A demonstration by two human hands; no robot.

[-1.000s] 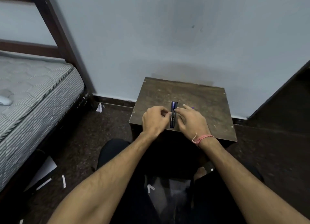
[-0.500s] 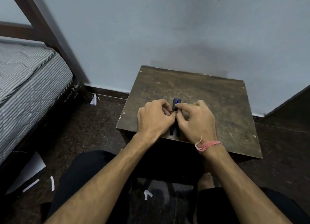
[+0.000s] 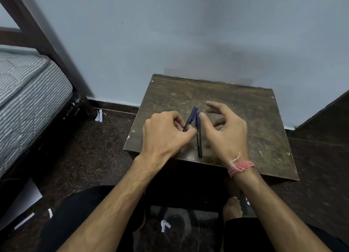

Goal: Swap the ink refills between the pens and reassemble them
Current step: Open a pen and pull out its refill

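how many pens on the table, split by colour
blue-capped pen: 1, pinched by the left hand
black pen: 1, lying on the table, right hand thumb at its top
total: 2

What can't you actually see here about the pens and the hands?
Head view only:
- Blue pen: lower end hidden inside the left hand.
- Ink refills: none visible; inside the pens or not, cannot tell.
- Black pen: printed lettering too small to read.
- Right hand: its palm side faces away.

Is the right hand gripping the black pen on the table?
No. The right hand hovers open, thumb beside the black pen on the table; the left hand pinches the blue pen.
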